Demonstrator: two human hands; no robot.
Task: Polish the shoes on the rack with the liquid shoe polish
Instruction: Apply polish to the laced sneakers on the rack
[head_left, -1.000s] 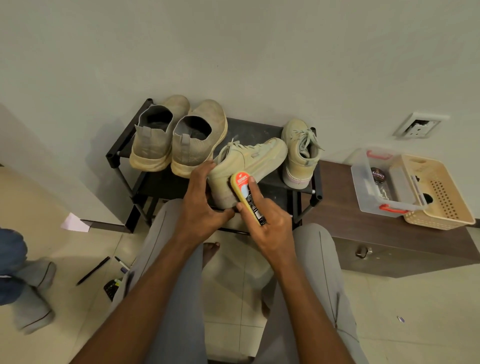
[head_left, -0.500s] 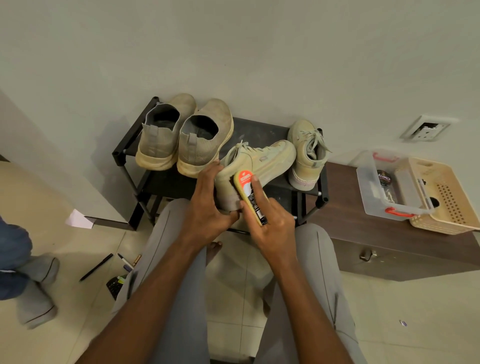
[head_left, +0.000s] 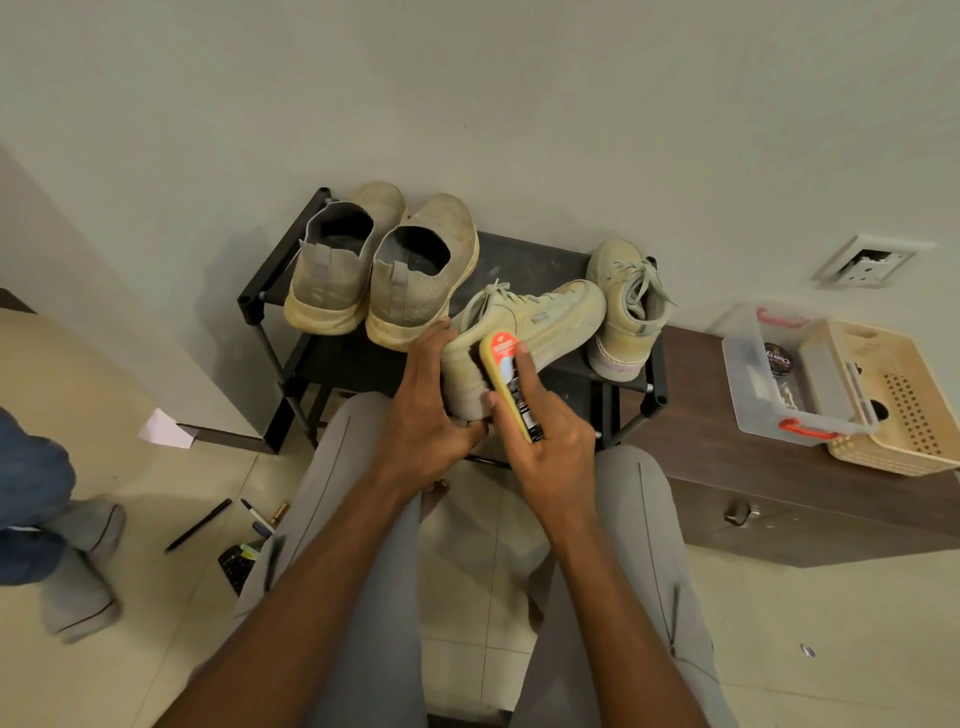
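Lace-up sneaker tipped on its side at the front edge of the black shoe rack, heel gripped by the left hand, with the yellow liquid polish bottle clasped in the right hand and pressed against the heel side. Probably light, soft in the upper, stiffer at sole and heel, so best held there; bottle likely slick. Further out: two grey slip-on shoes, the matching sneaker, then a clear plastic box and basket on the brown bench.

Clear plastic box beside beige basket on brown cabinet, pens on floor
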